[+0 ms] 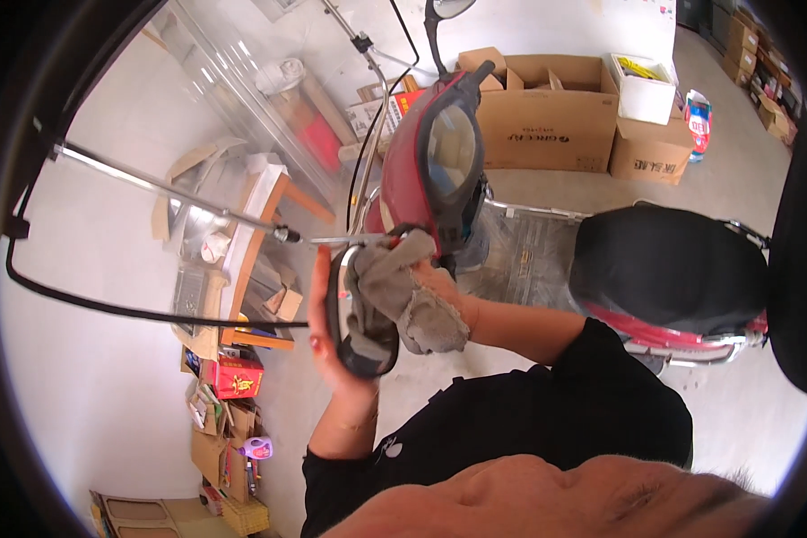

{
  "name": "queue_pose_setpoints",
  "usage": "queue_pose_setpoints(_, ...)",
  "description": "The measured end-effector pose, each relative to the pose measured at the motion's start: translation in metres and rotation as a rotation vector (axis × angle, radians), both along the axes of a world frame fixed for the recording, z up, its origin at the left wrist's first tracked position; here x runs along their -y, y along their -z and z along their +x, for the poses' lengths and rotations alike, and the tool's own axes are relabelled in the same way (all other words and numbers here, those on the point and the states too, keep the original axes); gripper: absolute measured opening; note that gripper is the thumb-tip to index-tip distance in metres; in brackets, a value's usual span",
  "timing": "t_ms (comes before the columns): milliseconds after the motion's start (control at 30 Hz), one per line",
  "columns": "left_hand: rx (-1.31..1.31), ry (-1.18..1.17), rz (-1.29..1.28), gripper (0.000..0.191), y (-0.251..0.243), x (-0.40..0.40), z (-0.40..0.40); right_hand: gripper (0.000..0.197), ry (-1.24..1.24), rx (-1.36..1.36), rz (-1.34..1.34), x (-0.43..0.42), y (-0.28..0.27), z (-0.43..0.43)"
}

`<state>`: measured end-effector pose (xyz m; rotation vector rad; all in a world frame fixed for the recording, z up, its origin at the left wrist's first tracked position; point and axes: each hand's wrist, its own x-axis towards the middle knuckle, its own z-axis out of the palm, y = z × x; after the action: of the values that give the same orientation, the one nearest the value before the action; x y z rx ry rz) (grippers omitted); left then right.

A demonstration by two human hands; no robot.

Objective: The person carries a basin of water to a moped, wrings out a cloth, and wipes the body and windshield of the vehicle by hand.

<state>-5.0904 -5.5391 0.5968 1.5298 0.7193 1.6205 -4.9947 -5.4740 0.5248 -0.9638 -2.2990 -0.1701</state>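
My left hand (pixel 327 343) cups the back and lower edge of a scooter's rear-view mirror (pixel 336 296), its fingers stretched upright along the rim. Over the glass side, my right hand (pixel 437 279) presses a crumpled grey rag (pixel 383 282) against the mirror. A bunched end of the rag hangs below the right wrist. Most of the mirror's face is hidden by the cloth. Just beyond, the scooter's red front fairing (pixel 398 178) carries a large clear headlight (pixel 452 148). A second mirror (pixel 452 7) stands at the top edge of the view.
The scooter's black seat (pixel 669 269) lies to the right, behind its footboard (pixel 521 259). A metal rod (pixel 168 187) and a black cable (pixel 155 316) cross on the left. Cardboard boxes (pixel 545 128) line the wall. A wooden table (pixel 252 249) stands at left.
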Motion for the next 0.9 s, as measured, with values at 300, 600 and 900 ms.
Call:
queue_pose_setpoints(300, 0.109, -0.260, 0.098, 0.080, 0.011, 0.001, -0.008, 0.031, -0.592, -0.941, -0.342, -0.090, 0.011, 0.117)
queue_pose_setpoints(600, 0.081, -0.546, -0.556, 0.046, 0.114, 0.008, -0.024, 0.032, -0.344, -1.718, -0.326, -0.342, -0.047, 0.229)
queue_pose_setpoints(900, -0.339, -0.333, -0.801, 0.061, 0.158, -0.011, 0.024, 0.034, -0.013, -1.493, -0.163, -0.481, -0.038, 0.205)
